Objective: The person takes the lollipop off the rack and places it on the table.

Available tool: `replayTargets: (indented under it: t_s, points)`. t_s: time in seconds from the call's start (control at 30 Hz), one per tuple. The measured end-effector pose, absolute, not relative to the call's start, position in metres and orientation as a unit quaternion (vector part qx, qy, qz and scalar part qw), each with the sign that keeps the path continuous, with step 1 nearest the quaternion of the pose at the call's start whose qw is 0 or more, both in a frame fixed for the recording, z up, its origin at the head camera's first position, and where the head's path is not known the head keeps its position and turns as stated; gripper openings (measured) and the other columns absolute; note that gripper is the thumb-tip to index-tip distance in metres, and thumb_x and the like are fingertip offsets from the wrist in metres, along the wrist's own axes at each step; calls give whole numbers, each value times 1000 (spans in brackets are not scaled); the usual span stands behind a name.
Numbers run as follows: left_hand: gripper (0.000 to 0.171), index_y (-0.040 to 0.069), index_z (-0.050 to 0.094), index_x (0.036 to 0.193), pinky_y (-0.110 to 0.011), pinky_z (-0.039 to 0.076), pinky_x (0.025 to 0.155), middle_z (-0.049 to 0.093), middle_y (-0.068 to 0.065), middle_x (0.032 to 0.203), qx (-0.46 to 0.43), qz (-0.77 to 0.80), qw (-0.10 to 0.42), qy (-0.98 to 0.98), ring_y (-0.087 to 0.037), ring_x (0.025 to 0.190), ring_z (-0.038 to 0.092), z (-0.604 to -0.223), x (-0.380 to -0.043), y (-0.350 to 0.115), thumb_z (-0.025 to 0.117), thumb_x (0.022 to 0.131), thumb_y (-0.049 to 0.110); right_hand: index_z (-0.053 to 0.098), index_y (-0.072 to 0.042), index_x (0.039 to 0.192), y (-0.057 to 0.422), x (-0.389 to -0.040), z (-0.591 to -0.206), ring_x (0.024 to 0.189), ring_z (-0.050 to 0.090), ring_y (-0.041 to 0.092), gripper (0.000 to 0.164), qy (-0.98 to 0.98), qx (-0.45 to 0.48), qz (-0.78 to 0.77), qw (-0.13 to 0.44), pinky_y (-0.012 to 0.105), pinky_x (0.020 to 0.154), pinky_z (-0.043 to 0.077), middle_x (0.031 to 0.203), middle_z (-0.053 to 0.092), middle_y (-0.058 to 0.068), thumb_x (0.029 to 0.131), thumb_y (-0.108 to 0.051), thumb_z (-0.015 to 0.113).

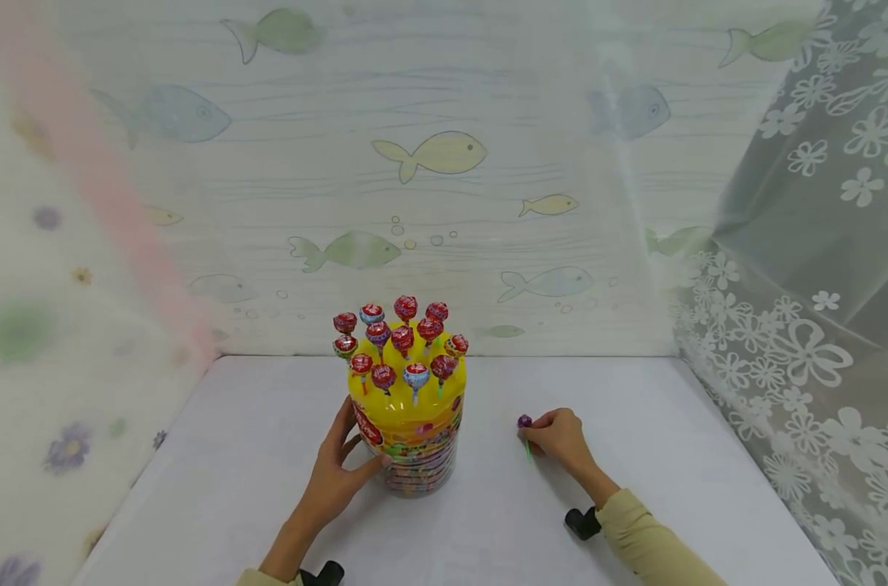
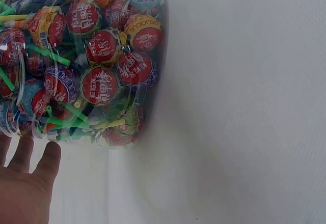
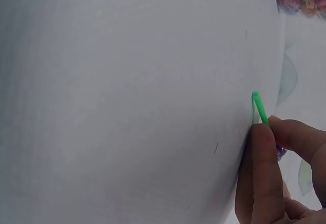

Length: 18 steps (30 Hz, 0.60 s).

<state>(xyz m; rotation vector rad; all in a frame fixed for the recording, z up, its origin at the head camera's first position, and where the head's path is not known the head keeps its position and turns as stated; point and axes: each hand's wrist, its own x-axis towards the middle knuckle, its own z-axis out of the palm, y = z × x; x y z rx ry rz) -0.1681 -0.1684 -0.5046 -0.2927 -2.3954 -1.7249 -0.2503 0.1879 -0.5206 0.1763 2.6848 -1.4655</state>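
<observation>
A clear plastic jar of lollipops stands upright, topped by a yellow lid with several wrapped lollipops sticking up from it. From the left side, my left hand holds the jar, thumb at the front and fingers reaching round behind. The left wrist view has its fingertips right at the jar wall, with red, blue and yellow wrapped candies inside. To the right of the jar, my right hand pinches a purple-wrapped lollipop. Its green stick pokes out past the fingers.
A white-covered table spreads under everything. Behind it hangs a fish-print curtain; a lace curtain with white flowers borders the right side and a flowered cloth the left. Black wrist cameras sit at both sleeves.
</observation>
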Motion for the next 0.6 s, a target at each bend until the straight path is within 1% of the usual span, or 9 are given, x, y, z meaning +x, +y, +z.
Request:
replayTargets:
  t_s: [0.3, 0.6]
  points:
    - [100, 15, 15, 164, -60, 36, 116, 26, -15, 167, -105, -581, 99, -801, -41, 150, 30, -508, -169, -170, 79, 88, 13, 71, 6, 82, 189, -249, -520, 58, 64, 13, 18, 878, 52, -474, 34, 25, 54, 58, 68, 69, 8, 83, -9, 81]
    - [99, 14, 15, 164, -60, 36, 116, 27, -15, 166, -105, -580, 97, -802, -41, 150, 30, -510, -169, -170, 79, 88, 14, 70, 8, 88, 187, -247, -519, 61, 65, 14, 17, 878, 57, -472, 50, 26, 57, 60, 73, 71, 10, 85, -7, 78]
